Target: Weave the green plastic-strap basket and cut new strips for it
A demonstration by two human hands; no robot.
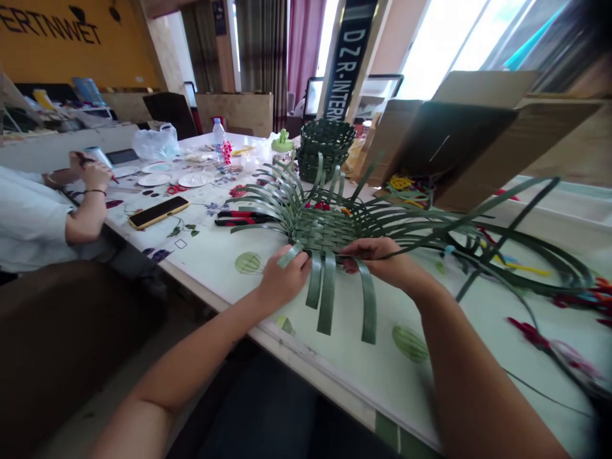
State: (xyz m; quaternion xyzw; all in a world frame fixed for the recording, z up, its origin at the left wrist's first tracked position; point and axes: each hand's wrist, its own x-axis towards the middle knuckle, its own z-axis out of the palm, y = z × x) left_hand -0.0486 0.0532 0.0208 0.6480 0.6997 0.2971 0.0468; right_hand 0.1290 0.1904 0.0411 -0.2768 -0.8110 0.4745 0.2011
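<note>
A half-woven basket (325, 231) of flat green plastic strips lies on the table in front of me, its loose ends fanning out on all sides. My left hand (284, 277) is closed on its near left edge, with one short strip end lying over the fingers. At the near right edge my right hand (375, 258) pinches a long green strip (425, 241) that runs off to the right; its fingertips are partly hidden. Between my hands several strip ends (326, 299) hang toward me over the tabletop.
Red-and-black pliers (243, 218) and a phone (159, 212) lie to the left. Behind stand finished green baskets (325, 150) and an open cardboard box (459, 140). Coiled strips (564, 255) and red-handled scissors (528, 333) are at right. Another person (38, 210) sits at far left.
</note>
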